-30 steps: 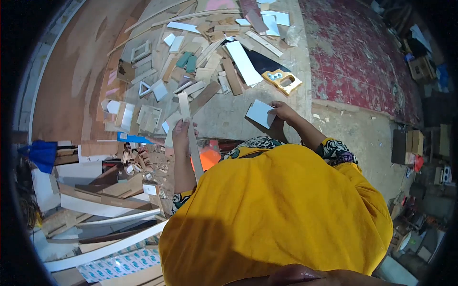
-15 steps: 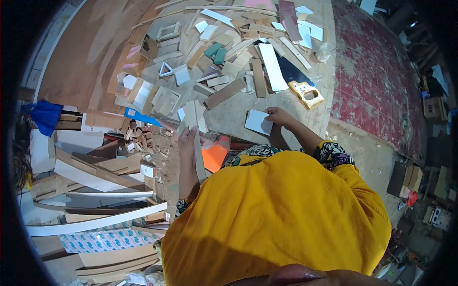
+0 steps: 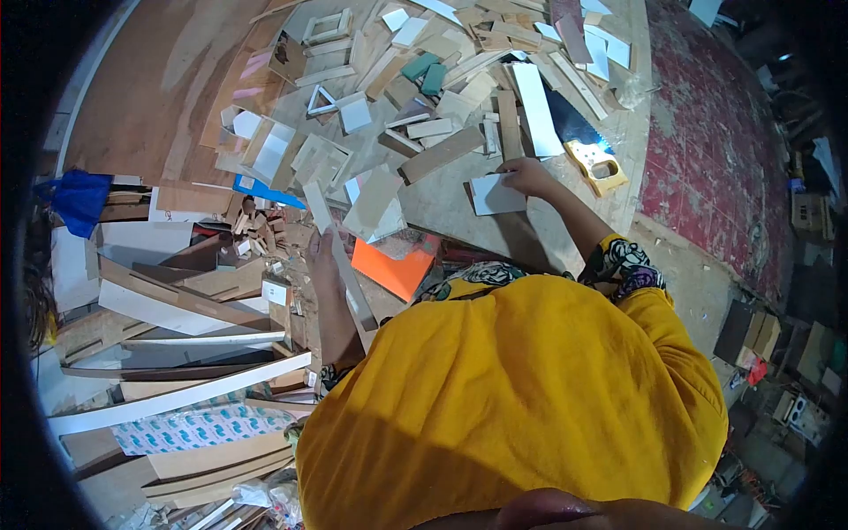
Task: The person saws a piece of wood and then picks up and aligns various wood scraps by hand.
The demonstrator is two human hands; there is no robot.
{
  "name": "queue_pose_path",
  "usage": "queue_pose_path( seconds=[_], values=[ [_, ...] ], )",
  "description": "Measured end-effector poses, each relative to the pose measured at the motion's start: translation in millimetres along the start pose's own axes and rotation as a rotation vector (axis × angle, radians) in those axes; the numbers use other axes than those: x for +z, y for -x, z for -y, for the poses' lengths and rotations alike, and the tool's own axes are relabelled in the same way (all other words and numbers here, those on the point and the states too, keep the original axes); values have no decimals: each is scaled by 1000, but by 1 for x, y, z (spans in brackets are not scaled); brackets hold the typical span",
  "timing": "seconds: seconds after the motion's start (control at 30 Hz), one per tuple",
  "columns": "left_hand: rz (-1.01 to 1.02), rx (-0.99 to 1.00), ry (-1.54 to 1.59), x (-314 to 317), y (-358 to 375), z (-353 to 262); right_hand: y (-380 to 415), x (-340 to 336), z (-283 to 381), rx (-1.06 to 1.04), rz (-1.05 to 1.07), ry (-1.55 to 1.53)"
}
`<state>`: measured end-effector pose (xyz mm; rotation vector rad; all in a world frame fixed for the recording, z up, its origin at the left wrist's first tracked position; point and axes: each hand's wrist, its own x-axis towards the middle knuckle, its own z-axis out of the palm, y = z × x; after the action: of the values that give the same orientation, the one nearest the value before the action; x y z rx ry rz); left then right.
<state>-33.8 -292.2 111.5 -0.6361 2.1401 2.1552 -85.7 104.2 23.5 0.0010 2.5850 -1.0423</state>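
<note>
My left hand [image 3: 325,258] is closed around a long, narrow wooden strip [image 3: 343,265], which slants down toward my body at the table's near edge. Some of its fingers are hidden behind the strip. My right hand [image 3: 528,177] pinches the upper right edge of a small white board [image 3: 496,195], low over the near part of the table. Beside the strip lies a beige flat piece [image 3: 374,201], with an orange sheet [image 3: 395,267] below it.
Wood offcuts [image 3: 442,155] are piled over the worktable. A handsaw with a yellow handle [image 3: 597,168] lies right of a long white board [image 3: 537,108]. Two green blocks [image 3: 425,72] sit farther back. Long planks [image 3: 181,395] are stacked on the left, near a blue bag [image 3: 78,203].
The view has shifted, so the table items appear lower and farther right. My left hand has moved left with the strip, away from the beige piece. My right hand still grips the white board, now turned slightly.
</note>
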Motion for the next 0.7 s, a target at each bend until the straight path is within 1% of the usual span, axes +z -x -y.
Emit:
queue_pose_path(
  seconds=[0.03, 0.1, 0.13, 0.2, 0.23, 0.3, 0.33, 0.4, 0.43, 0.47, 0.5, 0.53, 0.6, 0.67, 0.7],
  values=[
    [3, 1, 1, -2, -3, 2, -3, -3, 4, 1, -3, 1],
    [38, 13, 2, -6, -9, 7, -7, -11, 15, -43, 103, 91],
    [45, 18, 4, -6, -11, 7, -10, -17, 22, -41, 95, 92],
    [86, -28, 25, -2, -14, 9, -15, -30, 33, 115, 265, -85],
    [95, -23, 26, -1, -17, 11, -21, -34, 33, 116, 254, -85],
    [164, -76, 97, 3, -22, 18, -38, -45, 32, 163, 106, -199],
    [170, -76, 97, 9, -22, 14, -47, -48, 29, 167, 101, -199],
    [238, -82, 41, 20, -20, 7, -58, -46, 24, -73, -415, -209],
    [280, -93, 5, 25, -21, 4, -52, -49, 37, -68, -413, -209],
    [282, -96, 3, 31, -21, 0, -46, -54, 51, -82, -456, -45],
    [331, -103, 31, 39, -20, -5, -41, -55, 64, -97, -497, 119],
    [383, -106, 59, 46, -20, -10, -39, -49, 65, -93, -502, 116],
    [429, -88, 30, 59, -21, -18, -32, -39, 64, -220, -194, -334],
    [483, -69, 4, 74, -20, -25, -12, -28, 81, -277, -58, -543],
    [551, -51, -13, 82, -18, -30, -5, -23, 86, -314, -24, -516]
  ],
)
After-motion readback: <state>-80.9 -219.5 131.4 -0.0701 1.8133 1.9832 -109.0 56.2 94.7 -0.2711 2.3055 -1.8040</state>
